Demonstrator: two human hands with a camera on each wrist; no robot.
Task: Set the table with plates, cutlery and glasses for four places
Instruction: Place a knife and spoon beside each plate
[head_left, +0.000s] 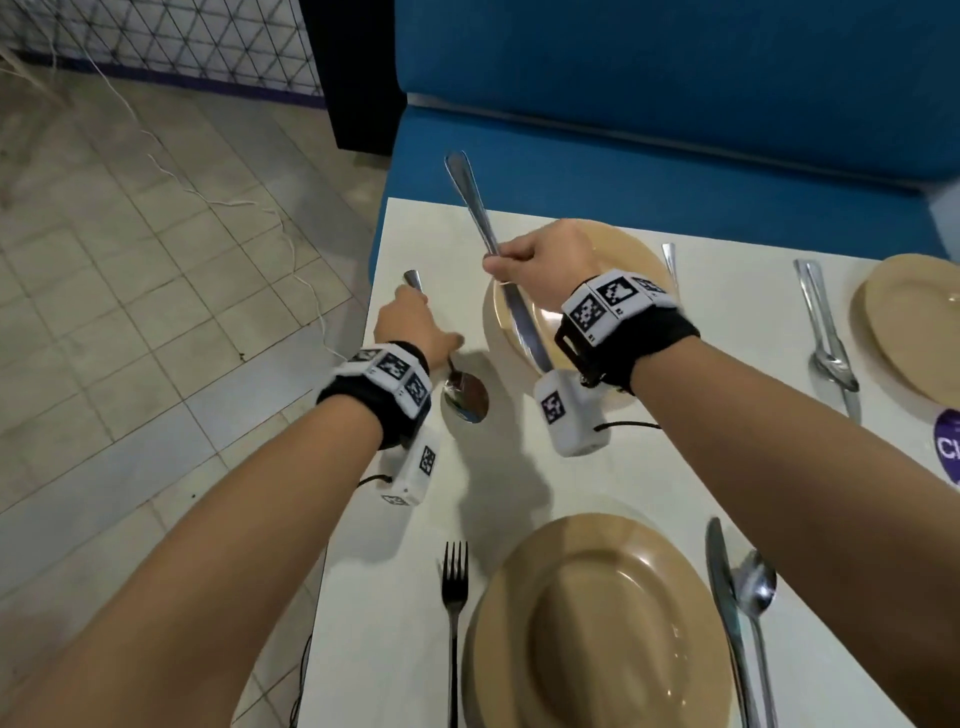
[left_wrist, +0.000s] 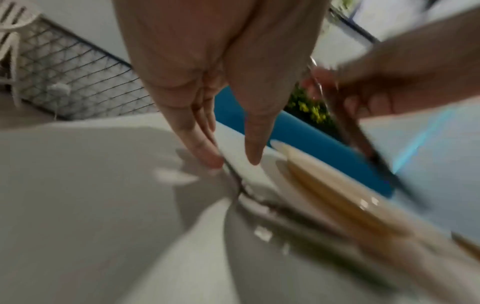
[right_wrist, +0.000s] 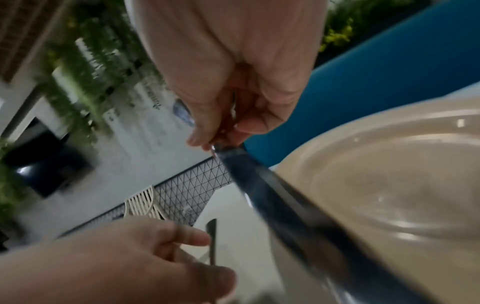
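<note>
My left hand pinches the handle of a spoon, whose bowl rests on the white table left of the far tan plate. My right hand grips a knife by its middle and holds it slanted above that plate's left rim. In the left wrist view the left hand pinches the blurred spoon beside the plate. The right wrist view has the right hand gripping the knife over the plate.
A near plate has a fork on its left and a knife and spoon on its right. A third plate with cutlery sits at right. A blue bench runs behind the table; tiled floor lies left.
</note>
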